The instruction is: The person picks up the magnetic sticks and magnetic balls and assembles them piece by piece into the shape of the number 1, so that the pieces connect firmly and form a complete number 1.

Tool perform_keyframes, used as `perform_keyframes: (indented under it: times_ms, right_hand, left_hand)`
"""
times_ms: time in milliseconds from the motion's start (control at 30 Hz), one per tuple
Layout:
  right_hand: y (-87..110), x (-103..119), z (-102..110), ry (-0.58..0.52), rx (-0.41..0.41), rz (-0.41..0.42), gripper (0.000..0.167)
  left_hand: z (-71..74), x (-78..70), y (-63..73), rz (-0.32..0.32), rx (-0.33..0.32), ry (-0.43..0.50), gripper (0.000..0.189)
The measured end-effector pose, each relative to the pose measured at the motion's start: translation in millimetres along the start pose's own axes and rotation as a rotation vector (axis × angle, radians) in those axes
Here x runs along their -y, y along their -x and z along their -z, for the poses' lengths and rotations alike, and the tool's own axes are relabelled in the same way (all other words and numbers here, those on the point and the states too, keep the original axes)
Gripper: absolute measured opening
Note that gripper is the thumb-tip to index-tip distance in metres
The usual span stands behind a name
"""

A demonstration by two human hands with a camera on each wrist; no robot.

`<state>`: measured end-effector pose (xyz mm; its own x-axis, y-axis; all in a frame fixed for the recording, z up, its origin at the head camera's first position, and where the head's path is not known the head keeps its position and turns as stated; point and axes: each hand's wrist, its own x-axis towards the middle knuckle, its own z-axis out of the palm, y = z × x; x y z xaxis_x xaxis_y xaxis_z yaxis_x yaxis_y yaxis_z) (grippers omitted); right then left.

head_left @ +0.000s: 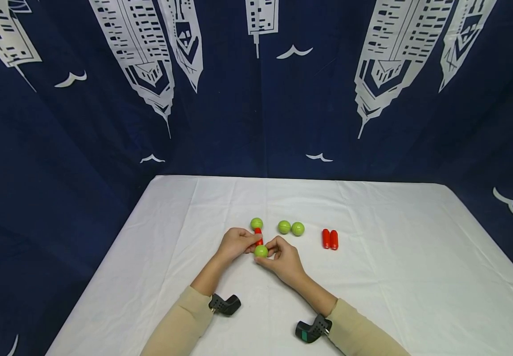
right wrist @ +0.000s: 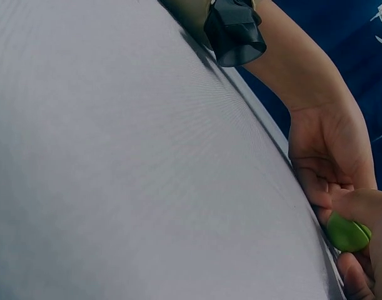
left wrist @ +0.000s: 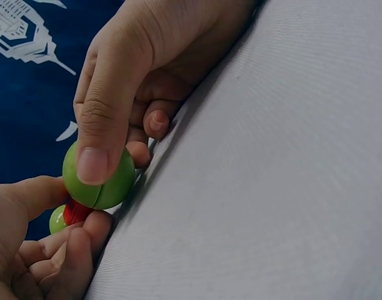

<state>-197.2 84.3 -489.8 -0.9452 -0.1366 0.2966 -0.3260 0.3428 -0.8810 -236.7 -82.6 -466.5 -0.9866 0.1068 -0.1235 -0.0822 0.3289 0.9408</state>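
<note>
White cloth (head_left: 260, 326): spreads under everything, faintly creased; could shift under a dragging forearm and set round pieces rolling.
Right hand (head_left: 286, 262): pinches the near green ball (head_left: 261, 251) between thumb and fingers; could lose purchase on so round a surface, especially with a crooked push.
Near green ball: sits against the near end of the held red rod (head_left: 258, 231); seated or merely butted — cannot tell, with fingers in the way. Could skid off sideways through poor alignment.
Left hand (head_left: 235, 244): holds the rod from the left in a narrow pinch, thumb opposite fingertips; risks letting it twist or slide lengthwise under too hard a push from the right hand.
Space between hands: very little; invites a fingertip bump and a jolt to the near ball.
Held red rod: runs away from the body between two green balls; could tilt under uneven pressure and lever loose at either end.
Loose red rods (head_left: 326, 238): lie as a pair, well to the right; could roll from a tug on the cloth.
Loose green balls (head_left: 298, 229): rest close together beyond the right hand; could scatter after a brush of the knuckles.
Far green ball (head_left: 256, 223): meets the rod's far end, without a hand on it — could break away from a shove along the rod, for lack of support.
</note>
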Motion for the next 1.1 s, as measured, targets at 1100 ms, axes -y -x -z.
perform_keyframes:
  times_ms: [1100]
  right_hand:
    - [-1.0,0.7,1.0,-0.043,-0.028,-0.035,0.029]
  left_hand:
    - [7.2,-11.3,9.0,0.004,0.284,-0.047,0.028]
